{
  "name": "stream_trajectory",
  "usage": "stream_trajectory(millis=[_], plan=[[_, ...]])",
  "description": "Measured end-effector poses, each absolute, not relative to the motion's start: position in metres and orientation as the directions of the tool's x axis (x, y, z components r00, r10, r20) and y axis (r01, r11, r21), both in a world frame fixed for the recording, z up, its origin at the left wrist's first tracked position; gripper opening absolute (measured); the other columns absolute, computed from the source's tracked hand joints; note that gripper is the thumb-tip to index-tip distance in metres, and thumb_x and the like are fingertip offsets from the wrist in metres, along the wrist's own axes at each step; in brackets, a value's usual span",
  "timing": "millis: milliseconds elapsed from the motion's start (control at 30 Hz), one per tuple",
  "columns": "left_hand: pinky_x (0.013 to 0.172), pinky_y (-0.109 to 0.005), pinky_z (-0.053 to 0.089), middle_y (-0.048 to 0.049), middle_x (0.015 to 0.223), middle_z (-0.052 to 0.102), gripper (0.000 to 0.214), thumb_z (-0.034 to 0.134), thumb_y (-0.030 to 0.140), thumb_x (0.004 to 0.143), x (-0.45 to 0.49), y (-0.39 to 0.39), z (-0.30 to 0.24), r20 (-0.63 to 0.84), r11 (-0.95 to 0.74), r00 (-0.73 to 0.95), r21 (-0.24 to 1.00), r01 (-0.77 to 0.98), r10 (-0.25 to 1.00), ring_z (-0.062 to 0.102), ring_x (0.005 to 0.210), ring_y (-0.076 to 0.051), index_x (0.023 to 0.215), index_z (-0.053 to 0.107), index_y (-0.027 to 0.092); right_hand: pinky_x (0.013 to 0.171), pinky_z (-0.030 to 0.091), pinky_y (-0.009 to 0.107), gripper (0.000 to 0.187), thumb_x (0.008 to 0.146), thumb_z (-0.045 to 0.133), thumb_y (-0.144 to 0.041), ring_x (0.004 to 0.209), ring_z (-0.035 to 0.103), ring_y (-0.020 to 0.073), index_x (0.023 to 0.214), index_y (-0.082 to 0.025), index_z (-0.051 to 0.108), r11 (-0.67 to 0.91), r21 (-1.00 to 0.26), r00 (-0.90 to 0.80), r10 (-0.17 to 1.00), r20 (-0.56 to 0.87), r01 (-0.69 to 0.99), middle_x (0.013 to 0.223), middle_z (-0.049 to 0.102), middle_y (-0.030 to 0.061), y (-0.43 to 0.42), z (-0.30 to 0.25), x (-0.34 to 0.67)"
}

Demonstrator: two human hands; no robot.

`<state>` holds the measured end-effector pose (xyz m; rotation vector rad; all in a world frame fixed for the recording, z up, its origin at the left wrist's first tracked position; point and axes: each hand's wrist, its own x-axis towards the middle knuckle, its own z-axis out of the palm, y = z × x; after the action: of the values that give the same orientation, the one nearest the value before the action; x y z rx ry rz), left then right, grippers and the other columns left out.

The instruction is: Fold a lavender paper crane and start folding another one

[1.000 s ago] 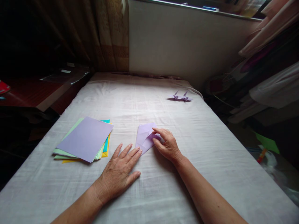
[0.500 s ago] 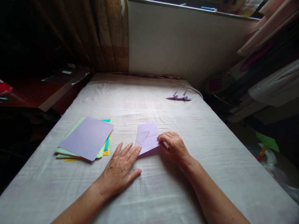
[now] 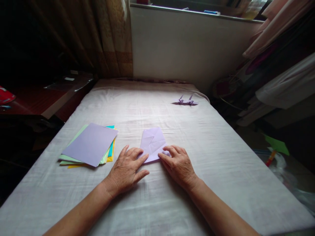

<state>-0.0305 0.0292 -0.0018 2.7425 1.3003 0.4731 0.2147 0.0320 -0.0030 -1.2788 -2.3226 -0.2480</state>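
A partly folded sheet of lilac paper (image 3: 155,139) lies in the middle of the cloth, with crease lines and a triangular flap showing on its left part. My left hand (image 3: 126,168) rests palm down at its lower left corner; the fingers are spread, and a fingertip presses on the near edge. At the lower right corner, my right hand (image 3: 178,164) is curled with thumb and forefinger round the paper. The paper's right corner is partly hidden by those fingers. Left of my hands is a stack of coloured paper (image 3: 91,144), lilac on top, with green, blue and yellow edges showing.
Small folded lilac paper figures (image 3: 185,101) with pointed tips stand at the far right of the cloth-covered surface (image 3: 137,108). A dark red table (image 3: 31,105) adjoins on the left. Clothes (image 3: 283,82) hang at the right, and a curtain (image 3: 110,39) hangs behind.
My right hand has moved left and inward along the paper's near edge, bringing its corner in. My left fingers have shifted slightly at the lower left corner. The view has turned slightly.
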Motion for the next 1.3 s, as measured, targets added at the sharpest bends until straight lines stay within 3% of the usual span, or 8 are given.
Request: stream_trajectory(millis=[133,500,600,700,833,1033,1200,1300], plan=[[0.111,-0.056,0.027,-0.0104,0.118,0.063,0.044,0.046,0.057,0.093,-0.021,0.046,0.01,0.233,-0.655,0.62,0.119,0.746,0.749,0.057,0.111,-0.027,0.121,0.066,0.029,0.077,0.04,0.031,0.014,0.09,0.062,-0.021,0.087,0.055,0.0197,0.095,-0.027,0.073,0.533,-0.081,-0.436,0.762,0.48,0.842,0.098,0.068,0.0052,0.031,-0.007,0.217],[0.115,-0.059,0.022,-0.017,0.145,0.049,0.02,0.066,0.035,0.086,-0.016,0.073,0.034,0.24,-0.579,0.579,-0.08,0.812,0.779,0.043,0.136,-0.035,0.096,0.072,0.018,0.075,0.043,0.028,0.015,0.09,0.062,-0.017,0.086,0.057,0.0183,0.097,-0.025,0.072,0.57,-0.103,-0.457,0.742,0.49,0.815,0.097,0.069,0.0048,0.034,-0.011,0.221],[0.115,-0.062,0.02,-0.0159,0.148,0.047,0.015,0.065,0.027,0.085,-0.029,0.073,0.032,0.222,-0.573,0.567,-0.04,0.818,0.794,0.041,0.138,-0.036,0.096,0.071,0.018,0.075,0.043,0.028,0.015,0.089,0.062,-0.015,0.084,0.057,0.0183,0.095,-0.024,0.072,0.568,-0.117,-0.446,0.742,0.5,0.814,0.095,0.069,0.0047,0.036,-0.012,0.225],[0.114,-0.063,0.021,-0.0112,0.144,0.052,0.024,0.056,0.021,0.09,-0.041,0.069,0.024,0.208,-0.625,0.607,0.029,0.78,0.767,0.042,0.137,-0.034,0.111,0.067,0.021,0.075,0.044,0.028,0.015,0.088,0.063,-0.015,0.084,0.058,0.0181,0.095,-0.025,0.073,0.559,-0.134,-0.437,0.756,0.486,0.818,0.093,0.07,0.0042,0.037,-0.012,0.227],[0.114,-0.052,0.03,-0.0061,0.136,0.06,0.041,0.042,0.009,0.091,-0.051,0.062,0.013,0.141,-0.729,0.718,0.208,0.652,0.682,0.05,0.133,-0.024,0.122,0.063,0.025,0.077,0.046,0.029,0.016,0.089,0.061,-0.016,0.086,0.06,0.0187,0.096,-0.024,0.073,0.536,-0.153,-0.427,0.789,0.442,0.831,0.096,0.071,0.005,0.036,-0.01,0.226],[0.115,-0.056,0.025,-0.0064,0.144,0.053,0.053,0.058,0.019,0.082,-0.059,0.058,0.017,0.004,-0.652,0.709,0.396,0.647,0.705,0.045,0.136,-0.026,0.134,0.055,0.029,0.08,0.049,0.03,0.017,0.091,0.057,-0.017,0.087,0.062,0.0187,0.094,-0.024,0.073,0.514,-0.263,-0.368,0.814,0.45,0.816,0.095,0.071,0.0053,0.035,-0.009,0.224],[0.112,-0.058,0.025,-0.0031,0.122,0.068,0.023,0.061,0.034,0.089,-0.045,0.062,0.018,0.069,-0.58,0.617,0.435,0.689,0.784,0.058,0.12,-0.025,0.111,0.067,0.03,0.079,0.049,0.03,0.013,0.091,0.06,-0.022,0.084,0.062,0.0183,0.089,-0.023,0.072,0.458,-0.392,-0.289,0.861,0.418,0.798,0.091,0.07,0.0046,0.037,-0.01,0.226],[0.103,-0.048,0.039,-0.003,0.095,0.072,0.018,0.054,0.032,0.094,-0.032,0.065,0.013,0.173,-0.543,0.524,0.426,0.723,0.834,0.065,0.096,-0.02,0.089,0.069,0.023,0.078,0.048,0.029,0.014,0.091,0.059,-0.024,0.083,0.062,0.0183,0.085,-0.023,0.071,0.408,-0.436,-0.255,0.894,0.368,0.802,0.086,0.068,0.0038,0.037,-0.008,0.228]])
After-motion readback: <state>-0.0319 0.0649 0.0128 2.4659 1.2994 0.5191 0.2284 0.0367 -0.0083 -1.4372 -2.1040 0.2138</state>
